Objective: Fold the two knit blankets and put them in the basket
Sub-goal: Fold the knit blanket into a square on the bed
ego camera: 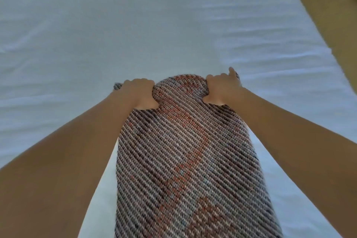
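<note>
Grip, left: the left hand (140, 93) was closed on the far left corner of the knit blanket (185, 160), fingers curled over the cloth and thumb pressed onto its upper face; a small tuft of the same knit showed just beyond the knuckles.

Grip, right: the right hand (222, 89) was closed on the far right corner, thumb on the upper face and fingers wrapped over the edge, with one finger pointing away from the body.

Held item: one knit blanket, diagonal ribbed weave in grey, brown and cream with rust-orange patches down its middle. It ran as a narrow band from the bottom of the frame up to the two hands. The stretch between the hands bulged upward in a rounded hump.

Support: a white bedsheet (135, 25), lightly creased, lay under the blanket and spread wide on all sides.

Surroundings: a tan floor (328, 15) bordered the bed's right edge. Both forearms were bare and reached in from the lower corners.
</note>
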`<state>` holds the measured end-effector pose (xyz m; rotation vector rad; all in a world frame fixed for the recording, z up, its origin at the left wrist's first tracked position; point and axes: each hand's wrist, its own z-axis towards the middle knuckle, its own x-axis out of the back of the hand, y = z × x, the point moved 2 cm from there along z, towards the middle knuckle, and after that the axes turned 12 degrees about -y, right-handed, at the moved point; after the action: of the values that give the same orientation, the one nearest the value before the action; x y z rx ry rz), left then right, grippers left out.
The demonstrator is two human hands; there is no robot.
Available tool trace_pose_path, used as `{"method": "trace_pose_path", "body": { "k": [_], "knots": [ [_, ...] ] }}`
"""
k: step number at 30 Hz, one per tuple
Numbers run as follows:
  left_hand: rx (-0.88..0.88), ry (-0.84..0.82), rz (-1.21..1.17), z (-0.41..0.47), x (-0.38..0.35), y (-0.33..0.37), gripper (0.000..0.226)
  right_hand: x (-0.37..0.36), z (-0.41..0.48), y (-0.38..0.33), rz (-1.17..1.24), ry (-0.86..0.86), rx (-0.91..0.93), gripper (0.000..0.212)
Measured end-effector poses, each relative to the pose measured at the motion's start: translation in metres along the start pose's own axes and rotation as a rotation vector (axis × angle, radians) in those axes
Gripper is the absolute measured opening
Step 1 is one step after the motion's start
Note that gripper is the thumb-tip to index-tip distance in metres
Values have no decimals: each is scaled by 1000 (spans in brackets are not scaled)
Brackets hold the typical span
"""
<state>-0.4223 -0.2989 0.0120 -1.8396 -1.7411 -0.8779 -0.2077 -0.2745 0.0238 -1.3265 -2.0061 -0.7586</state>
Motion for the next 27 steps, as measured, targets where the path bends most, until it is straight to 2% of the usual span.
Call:
{"method": "trace_pose_path", "body": {
  "k": [3,6,9,11,14,17,19,21,23,25,27],
  "knots": [
    [-2,-7,-26,-26,7,6,43,-3,-40,4,-7,52,29,33],
    [-7,4,56,-72,15,15,56,-16,-79,16,192,-39,55,21],
    [-53,-30,150,-119,3,29,38,-35,-121,22,274,1,101,15],
    [-75,-10,150,-153,-23,41,27,-51,-154,21,260,82,142,14],
    [-51,80,104,-209,-75,58,23,-80,-210,11,247,147,201,24],
    [11,60,60,-255,-139,75,20,-124,-254,-8,197,16,240,20],
    [10,132,50,-274,-178,88,26,-159,-271,-22,150,-99,250,15],
    [2,130,-18,-283,-219,96,38,-194,-277,-26,126,-193,232,27],
    [23,51,-57,-284,-259,100,44,-223,-280,-25,119,-221,215,36],
    [33,14,-108,-286,-281,103,49,-240,-284,-25,159,-126,246,37],
    [30,92,-179,-287,-286,105,49,-248,-288,-23,196,22,256,34]
  ]
}}
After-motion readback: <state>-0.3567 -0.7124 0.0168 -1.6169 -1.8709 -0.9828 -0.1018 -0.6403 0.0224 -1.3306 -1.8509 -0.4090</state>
